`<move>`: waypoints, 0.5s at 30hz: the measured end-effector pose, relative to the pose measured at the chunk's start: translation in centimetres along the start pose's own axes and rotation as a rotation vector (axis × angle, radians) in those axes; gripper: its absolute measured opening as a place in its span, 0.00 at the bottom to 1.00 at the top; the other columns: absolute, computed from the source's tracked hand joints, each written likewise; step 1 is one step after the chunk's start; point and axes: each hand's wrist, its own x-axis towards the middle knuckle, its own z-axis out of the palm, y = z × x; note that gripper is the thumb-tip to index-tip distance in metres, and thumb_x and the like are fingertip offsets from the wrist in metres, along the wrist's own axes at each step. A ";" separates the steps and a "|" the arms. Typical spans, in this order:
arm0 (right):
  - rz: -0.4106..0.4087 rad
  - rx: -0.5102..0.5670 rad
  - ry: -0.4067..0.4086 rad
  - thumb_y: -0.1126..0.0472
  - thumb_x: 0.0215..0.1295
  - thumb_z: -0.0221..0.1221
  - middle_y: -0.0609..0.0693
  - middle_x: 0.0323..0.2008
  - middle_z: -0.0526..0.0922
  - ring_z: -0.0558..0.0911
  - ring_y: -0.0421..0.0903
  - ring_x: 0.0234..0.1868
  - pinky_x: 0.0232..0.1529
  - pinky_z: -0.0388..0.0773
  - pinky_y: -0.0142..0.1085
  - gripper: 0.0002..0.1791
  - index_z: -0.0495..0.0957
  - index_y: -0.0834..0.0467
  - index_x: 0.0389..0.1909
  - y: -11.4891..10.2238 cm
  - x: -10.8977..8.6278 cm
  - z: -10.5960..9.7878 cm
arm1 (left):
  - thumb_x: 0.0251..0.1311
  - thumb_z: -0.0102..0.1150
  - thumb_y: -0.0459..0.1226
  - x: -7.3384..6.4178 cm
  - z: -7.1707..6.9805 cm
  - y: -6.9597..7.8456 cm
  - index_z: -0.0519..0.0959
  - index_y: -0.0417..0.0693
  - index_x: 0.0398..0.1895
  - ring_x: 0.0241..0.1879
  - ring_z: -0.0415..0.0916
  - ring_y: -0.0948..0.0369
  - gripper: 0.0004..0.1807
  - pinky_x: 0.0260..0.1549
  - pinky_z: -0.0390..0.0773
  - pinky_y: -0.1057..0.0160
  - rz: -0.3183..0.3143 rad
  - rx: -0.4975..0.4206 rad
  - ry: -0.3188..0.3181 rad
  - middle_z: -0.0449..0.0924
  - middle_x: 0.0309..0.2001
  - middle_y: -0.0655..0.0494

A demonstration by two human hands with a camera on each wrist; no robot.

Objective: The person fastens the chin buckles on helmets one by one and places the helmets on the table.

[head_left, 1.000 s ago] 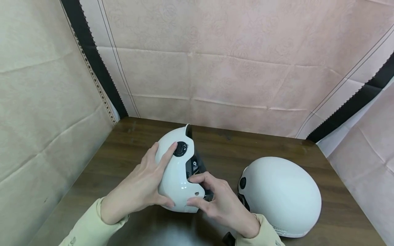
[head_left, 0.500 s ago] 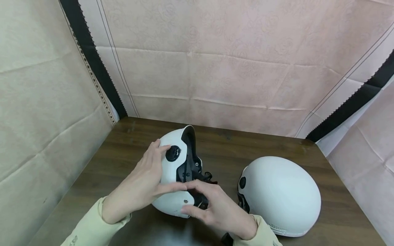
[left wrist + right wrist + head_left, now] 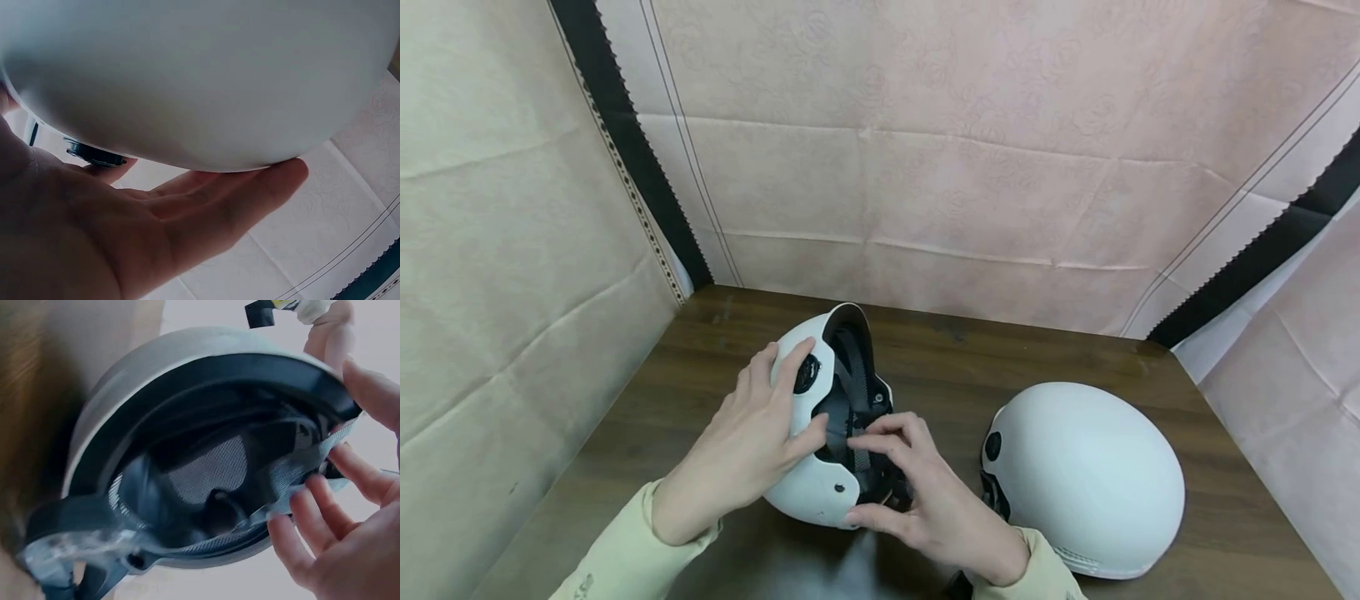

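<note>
A white helmet stands tilted on the table in the head view, its black-lined opening turned to the right. My left hand holds the shell from the left, fingers along the outside near a black round vent and thumb at the opening's edge. From below the opening, my right hand grips the rim with the thumb, its fingers at the inside. The right wrist view shows those fingertips on grey mesh webbing in the black lining. Smooth shell fills most of the left wrist view, over the fingers.
A second white helmet rests dome up to the right, close to my right forearm. Pale patterned cloth walls rise behind the brown wooden table and on both sides. Something small and black lies by the right sleeve.
The held helmet has turned so that more of its opening and lining shows. My left thumb has moved up to the opening's edge; the right fingers have moved farther inside. The second helmet stays put.
</note>
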 end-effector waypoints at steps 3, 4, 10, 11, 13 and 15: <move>0.125 -0.036 -0.003 0.41 0.56 0.66 0.45 0.66 0.57 0.58 0.43 0.66 0.58 0.71 0.44 0.41 0.60 0.40 0.69 0.5 -0.4 -0.1 | 0.61 0.57 0.49 0.0 -0.3 -0.1 0.50 0.50 0.75 0.59 0.62 0.36 0.42 0.45 0.71 0.36 -0.020 0.001 -0.018 0.51 0.68 0.31; 0.172 -0.046 -0.003 0.39 0.55 0.66 0.45 0.67 0.56 0.57 0.43 0.66 0.58 0.71 0.45 0.43 0.59 0.39 0.70 0.7 -0.5 -0.1 | 0.61 0.56 0.49 -0.1 -0.4 -0.1 0.50 0.50 0.75 0.59 0.62 0.36 0.42 0.46 0.71 0.36 -0.027 -0.002 -0.026 0.51 0.68 0.31; 0.396 -0.054 -0.014 0.39 0.55 0.67 0.49 0.71 0.52 0.54 0.52 0.68 0.58 0.66 0.56 0.49 0.54 0.44 0.74 2.5 -0.9 0.2 | 0.63 0.54 0.46 -0.3 -1.0 -0.4 0.48 0.47 0.74 0.59 0.62 0.37 0.41 0.48 0.69 0.35 -0.063 -0.057 -0.067 0.51 0.68 0.31; 0.426 -0.053 -0.026 0.39 0.55 0.67 0.50 0.72 0.51 0.54 0.54 0.68 0.58 0.65 0.57 0.50 0.53 0.46 0.74 2.8 -0.9 0.2 | 0.63 0.54 0.46 -0.3 -1.0 -0.5 0.48 0.46 0.74 0.59 0.62 0.38 0.41 0.47 0.70 0.37 -0.068 -0.069 -0.072 0.51 0.68 0.32; 0.486 -0.051 -0.056 0.35 0.54 0.65 0.51 0.73 0.49 0.52 0.57 0.70 0.59 0.63 0.59 0.52 0.51 0.48 0.75 3.2 -1.0 0.3 | 0.62 0.55 0.45 -0.3 -0.9 -0.6 0.48 0.45 0.74 0.57 0.63 0.41 0.41 0.44 0.72 0.40 -0.077 -0.086 -0.080 0.53 0.67 0.35; 0.546 -0.058 -0.091 0.31 0.53 0.63 0.54 0.74 0.46 0.50 0.61 0.71 0.59 0.62 0.62 0.56 0.50 0.51 0.76 3.5 -1.0 0.4 | 0.61 0.55 0.45 -0.2 -0.8 -0.6 0.49 0.45 0.73 0.55 0.63 0.43 0.41 0.41 0.74 0.43 -0.085 -0.095 -0.082 0.55 0.65 0.37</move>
